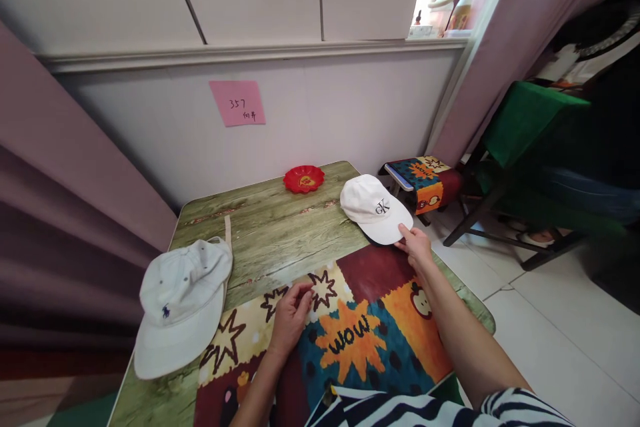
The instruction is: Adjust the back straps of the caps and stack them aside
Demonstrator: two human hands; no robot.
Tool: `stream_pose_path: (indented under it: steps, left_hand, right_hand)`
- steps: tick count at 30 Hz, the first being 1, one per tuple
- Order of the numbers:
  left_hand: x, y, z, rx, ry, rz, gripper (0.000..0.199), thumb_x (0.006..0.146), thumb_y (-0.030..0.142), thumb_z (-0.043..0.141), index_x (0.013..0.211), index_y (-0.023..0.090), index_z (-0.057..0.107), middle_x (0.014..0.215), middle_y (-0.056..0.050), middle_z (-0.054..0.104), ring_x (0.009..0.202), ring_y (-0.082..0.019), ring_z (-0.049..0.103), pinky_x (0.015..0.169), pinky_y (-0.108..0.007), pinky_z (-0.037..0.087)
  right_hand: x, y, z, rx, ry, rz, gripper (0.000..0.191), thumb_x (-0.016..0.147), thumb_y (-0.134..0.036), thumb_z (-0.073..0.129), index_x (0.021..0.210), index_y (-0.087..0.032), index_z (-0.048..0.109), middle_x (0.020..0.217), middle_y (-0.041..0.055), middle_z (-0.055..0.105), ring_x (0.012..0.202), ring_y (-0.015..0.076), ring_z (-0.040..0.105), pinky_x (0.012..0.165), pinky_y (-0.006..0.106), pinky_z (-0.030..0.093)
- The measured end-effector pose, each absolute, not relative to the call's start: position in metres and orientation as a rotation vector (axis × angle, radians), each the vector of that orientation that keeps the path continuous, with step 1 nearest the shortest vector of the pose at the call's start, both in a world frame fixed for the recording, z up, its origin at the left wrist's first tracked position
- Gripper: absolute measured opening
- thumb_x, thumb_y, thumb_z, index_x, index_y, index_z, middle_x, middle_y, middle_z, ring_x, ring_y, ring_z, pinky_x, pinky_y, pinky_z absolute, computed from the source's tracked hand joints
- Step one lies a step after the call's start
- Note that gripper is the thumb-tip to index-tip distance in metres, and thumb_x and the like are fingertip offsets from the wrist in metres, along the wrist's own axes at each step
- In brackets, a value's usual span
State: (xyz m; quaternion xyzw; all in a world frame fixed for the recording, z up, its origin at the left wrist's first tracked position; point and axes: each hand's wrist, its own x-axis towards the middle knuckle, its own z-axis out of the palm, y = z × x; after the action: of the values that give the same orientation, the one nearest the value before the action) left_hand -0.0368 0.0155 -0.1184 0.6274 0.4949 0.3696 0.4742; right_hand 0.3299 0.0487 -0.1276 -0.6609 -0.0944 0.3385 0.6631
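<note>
Pinching the brim (389,232) of the white cap (361,197), the right hand (417,248) is clamped, right of frame centre, over the tabletop (280,233); the left hand (292,313) curls loosely, fingertip contact indeterminable. Probably light and soft-crowned, the cap suits holding by its stiffer brim; black lettering (383,206) marks the front.

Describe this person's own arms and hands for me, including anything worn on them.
The left hand and right hand are bare, without gloves; no watch or bracelet shows. Both forearms are uncovered where visible. The right sleeve has dark and white stripes; the left sleeve is out of view.
</note>
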Motion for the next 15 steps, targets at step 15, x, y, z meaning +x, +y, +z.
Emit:
stream_pose_path:
  steps: [15]
  left_hand:
    - [-0.037,0.008,-0.131,1.581,1.212,0.937,0.026,0.089,0.039,0.055,0.096,0.017,0.068,0.079,-0.005,0.068,0.065,-0.016,0.060,0.064,-0.027,0.048]
  right_hand:
    - [0.344,0.039,-0.139,-1.882,-0.428,0.593,0.039,0.074,-0.044,0.072,0.100,-0.017,0.063,0.063,0.0031,0.068,0.041,0.0159,0.061,0.033,0.020,0.040]
